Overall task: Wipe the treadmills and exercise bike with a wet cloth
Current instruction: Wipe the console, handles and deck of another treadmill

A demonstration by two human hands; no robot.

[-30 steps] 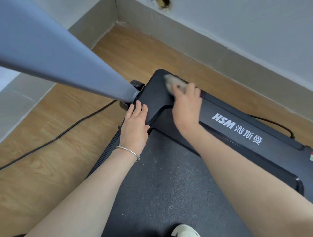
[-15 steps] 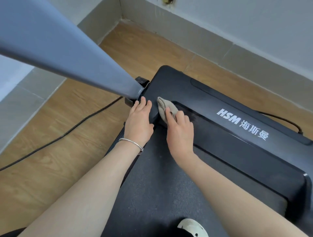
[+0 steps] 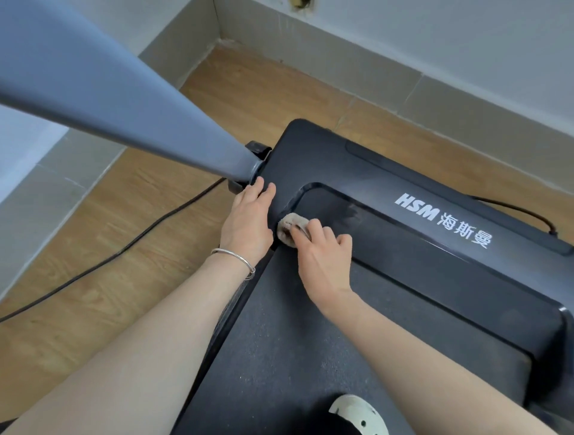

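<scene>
The left hand [image 3: 247, 225] rests flat on the treadmill's motor cover [image 3: 326, 161] beside the upright post [image 3: 124, 105], the right hand [image 3: 323, 257] just beside it pressing the cloth [image 3: 290, 225] onto the cover's inner edge, ahead of the belt [image 3: 295, 341].

Wood-look floor [image 3: 93, 279], left and far of the machine. Black cable [image 3: 124, 248] trails across it leftward. Grey tiled skirting [image 3: 310, 46] along white walls [image 3: 466, 37]; small hole [image 3: 299, 3] in far wall. Pale perforated shoe [image 3: 357, 414] at near edge.
</scene>
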